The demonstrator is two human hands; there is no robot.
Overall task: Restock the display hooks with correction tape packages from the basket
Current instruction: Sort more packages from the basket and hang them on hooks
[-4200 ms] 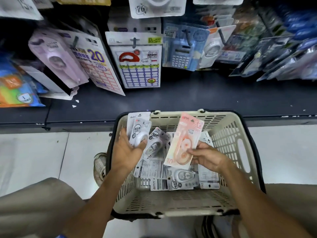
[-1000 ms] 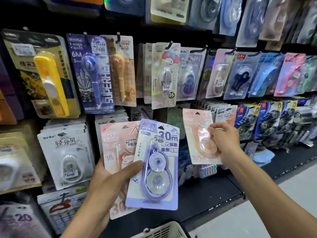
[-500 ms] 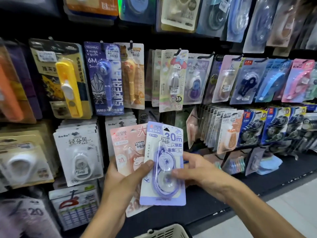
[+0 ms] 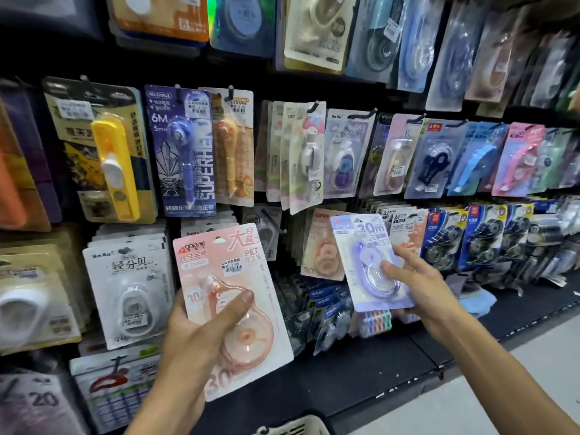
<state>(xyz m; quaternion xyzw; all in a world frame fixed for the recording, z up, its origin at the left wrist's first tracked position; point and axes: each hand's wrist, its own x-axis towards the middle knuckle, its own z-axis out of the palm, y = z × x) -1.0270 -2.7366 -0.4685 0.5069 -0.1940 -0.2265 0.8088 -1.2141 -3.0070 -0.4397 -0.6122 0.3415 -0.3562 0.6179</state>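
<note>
The left hand (image 4: 191, 337) grips a pink pack (image 4: 232, 296) as spare stock, thumb across its front. The right hand (image 4: 414, 284) pinches a purple pack (image 4: 370, 262), raised toward the hooks (image 4: 273, 219), probably to hang. The basket (image 4: 295, 426) sits below.

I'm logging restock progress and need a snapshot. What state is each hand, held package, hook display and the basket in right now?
Left hand: grips the pink package.
Pink package: held upright, off any hook.
Right hand: pinches the purple package.
Purple package: held tilted near the lower hooks, not hung.
Peach package: hanging on its hook.
Basket: only its rim shows; contents hidden.
</note>
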